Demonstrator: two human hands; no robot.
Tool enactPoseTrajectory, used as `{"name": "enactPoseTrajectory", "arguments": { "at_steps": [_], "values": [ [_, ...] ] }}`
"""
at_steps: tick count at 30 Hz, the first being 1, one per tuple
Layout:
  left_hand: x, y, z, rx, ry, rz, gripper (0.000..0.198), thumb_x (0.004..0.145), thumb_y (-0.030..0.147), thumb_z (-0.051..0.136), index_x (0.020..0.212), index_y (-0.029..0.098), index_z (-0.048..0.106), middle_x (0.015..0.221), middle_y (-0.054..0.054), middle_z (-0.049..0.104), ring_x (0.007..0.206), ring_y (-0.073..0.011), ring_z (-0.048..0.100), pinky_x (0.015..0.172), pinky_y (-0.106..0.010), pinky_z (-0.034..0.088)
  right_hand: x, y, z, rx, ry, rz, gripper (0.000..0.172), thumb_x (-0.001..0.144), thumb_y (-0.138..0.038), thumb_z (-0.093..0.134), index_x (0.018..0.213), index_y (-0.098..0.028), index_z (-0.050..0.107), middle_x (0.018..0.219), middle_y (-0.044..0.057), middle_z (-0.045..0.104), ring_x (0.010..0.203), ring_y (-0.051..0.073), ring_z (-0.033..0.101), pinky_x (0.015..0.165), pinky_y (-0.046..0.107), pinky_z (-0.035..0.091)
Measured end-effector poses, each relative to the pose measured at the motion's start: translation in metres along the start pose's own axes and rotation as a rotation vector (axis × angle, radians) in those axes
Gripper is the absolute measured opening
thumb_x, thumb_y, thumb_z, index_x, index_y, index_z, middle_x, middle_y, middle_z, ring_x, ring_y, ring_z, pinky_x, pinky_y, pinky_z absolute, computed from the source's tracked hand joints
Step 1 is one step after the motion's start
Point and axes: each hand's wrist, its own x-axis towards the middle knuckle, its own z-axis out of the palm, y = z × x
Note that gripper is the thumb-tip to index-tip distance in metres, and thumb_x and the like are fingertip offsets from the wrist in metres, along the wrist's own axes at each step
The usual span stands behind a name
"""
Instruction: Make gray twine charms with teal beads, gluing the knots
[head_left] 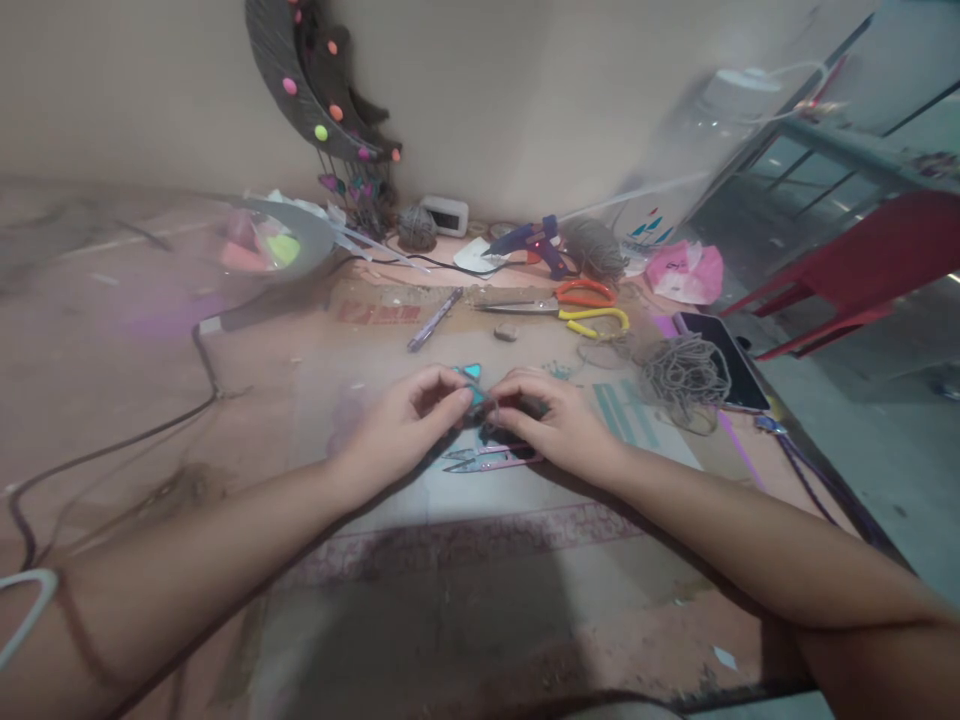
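My left hand (420,415) is closed, thumb and forefinger pinching a small teal-blue piece (472,372) whose kind I cannot make out. Close beside it, my right hand (559,420) is closed too, its fingertips pinching what looks like a thin grey strand of yarn (493,408) against the same piece. Something dark shows just under the right fingertips, partly hidden. Thread snips (487,460) lie on the work surface right below both hands, blades pointing left, handles partly covered by the right hand.
Beyond the hands lie a pen (435,320), scissors with orange and yellow handles (559,306) and a glue gun (531,243). To the right are a tangle of grey yarn (685,378) and a phone (731,365). A cable (202,350) runs along the left; a red chair (870,260) stands beyond.
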Motion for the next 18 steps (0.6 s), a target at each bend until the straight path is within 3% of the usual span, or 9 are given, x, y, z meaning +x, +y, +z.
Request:
{"name": "enactPoseTrajectory", "arguments": {
  "at_steps": [13,18],
  "values": [
    [-0.0002,-0.0027,0.0011,0.019,-0.037,0.006,0.019,0.089,0.036,0.064,0.084,0.018,0.064,0.072,0.001,0.062,0.064,-0.0127,0.054,0.063,-0.025,0.044,-0.0006,-0.0031,0.0009,0.037,0.044,0.008,0.005,0.089,-0.022,0.067,0.086,-0.022,0.071,0.084,0.002,0.070,0.082,0.016,0.064,0.079,0.031,0.049],
    [-0.0010,-0.0038,0.0013,0.012,-0.065,0.009,0.019,0.087,0.035,0.067,0.094,0.017,0.067,0.082,-0.002,0.069,0.071,-0.0147,0.061,0.066,-0.026,0.048,-0.0012,-0.0035,0.0004,0.028,0.039,0.014,0.006,0.089,-0.023,0.066,0.085,-0.022,0.070,0.083,0.002,0.070,0.080,0.017,0.064,0.077,0.031,0.049]
  ]
}}
